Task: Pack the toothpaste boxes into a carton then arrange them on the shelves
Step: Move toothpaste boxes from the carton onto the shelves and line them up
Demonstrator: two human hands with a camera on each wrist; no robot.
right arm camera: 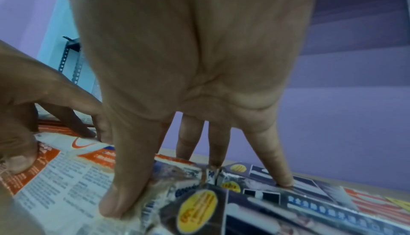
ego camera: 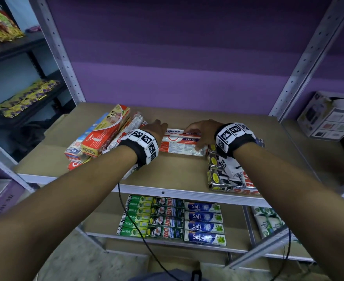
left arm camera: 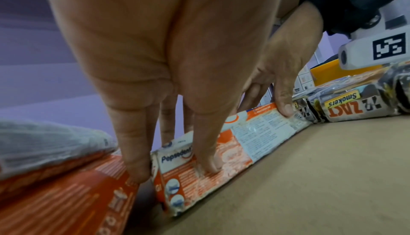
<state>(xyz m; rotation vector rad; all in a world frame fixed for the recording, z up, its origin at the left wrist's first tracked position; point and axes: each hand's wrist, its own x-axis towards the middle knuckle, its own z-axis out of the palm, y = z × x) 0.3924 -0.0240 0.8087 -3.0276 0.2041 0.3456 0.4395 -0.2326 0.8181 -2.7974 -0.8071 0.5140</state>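
Pepsodent pack (ego camera: 182, 144), shrink-wrapped, lies flat on the upper shelf (ego camera: 167, 171) between a leaning heap of Colgate boxes (ego camera: 102, 134) and a block of Zact Smokers packs (ego camera: 230, 177). From the head camera I see my left hand (ego camera: 156, 128) at its left end and my right hand (ego camera: 202, 132) at its right end, both resting on it. No carton shows here, so I judge the arranging stage is in hand. On the lower shelf (ego camera: 167, 237), Darlie (ego camera: 135, 217), Zact (ego camera: 167, 219) and Safi boxes (ego camera: 204, 222) lie in three neat columns.

Left wrist camera: my left hand (left arm camera: 168, 74) has straight, spread fingers, tips pressed on the Pepsodent pack (left arm camera: 224, 149) and on the orange box (left arm camera: 66, 195) beside it. To do this well, I should push evenly from both ends, keeping the pack square with the shelf edge.

Right wrist camera: my right hand (right arm camera: 188, 81) is spread too, thumb on the wrap at the Pepsodent pack's (right arm camera: 66, 174) end, little finger on the Zact Smokers packs (right arm camera: 299, 203). Slippery film could skid; I'd press lightly.
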